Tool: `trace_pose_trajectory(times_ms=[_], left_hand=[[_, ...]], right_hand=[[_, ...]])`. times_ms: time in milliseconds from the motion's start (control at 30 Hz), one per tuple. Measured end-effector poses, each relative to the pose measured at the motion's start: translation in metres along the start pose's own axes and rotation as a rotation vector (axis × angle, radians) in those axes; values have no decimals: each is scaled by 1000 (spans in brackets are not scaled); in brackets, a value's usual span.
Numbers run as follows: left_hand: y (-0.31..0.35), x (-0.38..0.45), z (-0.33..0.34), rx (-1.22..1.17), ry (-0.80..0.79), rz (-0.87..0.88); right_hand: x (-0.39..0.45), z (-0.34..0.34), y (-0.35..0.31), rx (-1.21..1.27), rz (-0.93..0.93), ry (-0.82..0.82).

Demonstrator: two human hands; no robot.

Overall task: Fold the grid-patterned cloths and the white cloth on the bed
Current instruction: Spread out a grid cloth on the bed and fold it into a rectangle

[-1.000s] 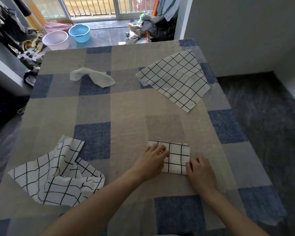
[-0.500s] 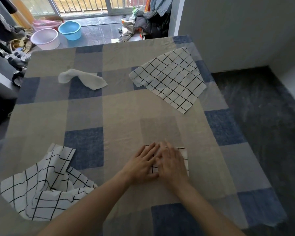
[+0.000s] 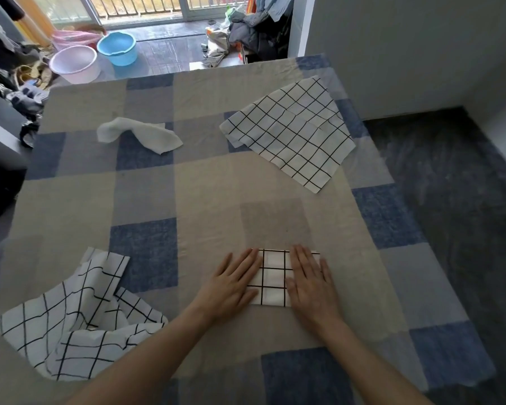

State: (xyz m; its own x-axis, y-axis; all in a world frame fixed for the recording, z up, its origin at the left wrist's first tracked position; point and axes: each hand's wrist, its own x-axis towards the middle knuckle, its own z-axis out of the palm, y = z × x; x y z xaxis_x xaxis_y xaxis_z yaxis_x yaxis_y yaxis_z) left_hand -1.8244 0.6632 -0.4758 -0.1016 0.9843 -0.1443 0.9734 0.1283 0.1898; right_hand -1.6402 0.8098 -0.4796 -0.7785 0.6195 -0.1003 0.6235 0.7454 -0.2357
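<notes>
Spread under my head camera is the bed [image 3: 205, 182], covered in a patchwork sheet of beige, grey and blue squares, its far edge meeting a wet tiled floor with a pink basin [image 3: 74, 63] and a blue basin [image 3: 118, 50] by the balcony door.

Near the bed's front edge, right of centre, lies the small folded white cloth with black grid lines [image 3: 272, 277]. My left hand [image 3: 231, 285] rests flat on its left side and my right hand [image 3: 310, 283] flat on its right side, fingers straight, gripping nothing. I judge this is the smoothing step; to do it well I would press outward from the middle so the layers stay squared.

Three cloths look unfolded: a crumpled grid-patterned cloth [image 3: 76, 323] at the front left corner, a flat grid-patterned cloth [image 3: 289, 133] toward the far right corner, and a rumpled plain white cloth [image 3: 138, 135] toward the far left.

Dark floor [image 3: 450, 185] runs beside the right edge.
</notes>
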Motion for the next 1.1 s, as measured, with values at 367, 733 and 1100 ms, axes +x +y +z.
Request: trace_pose_trajectory(times_ms=[367,733,1100], left_hand=[[-2,-28,-6,109,-24,212],[12,-14,-47,167,49,291],[45,-18,-92,-270,297,52]], right_hand=[[-1,-8,6,-13,20,-70],[-7,-36,-25,-15,-124,106],[-35,-67,-51,313,-183,9]])
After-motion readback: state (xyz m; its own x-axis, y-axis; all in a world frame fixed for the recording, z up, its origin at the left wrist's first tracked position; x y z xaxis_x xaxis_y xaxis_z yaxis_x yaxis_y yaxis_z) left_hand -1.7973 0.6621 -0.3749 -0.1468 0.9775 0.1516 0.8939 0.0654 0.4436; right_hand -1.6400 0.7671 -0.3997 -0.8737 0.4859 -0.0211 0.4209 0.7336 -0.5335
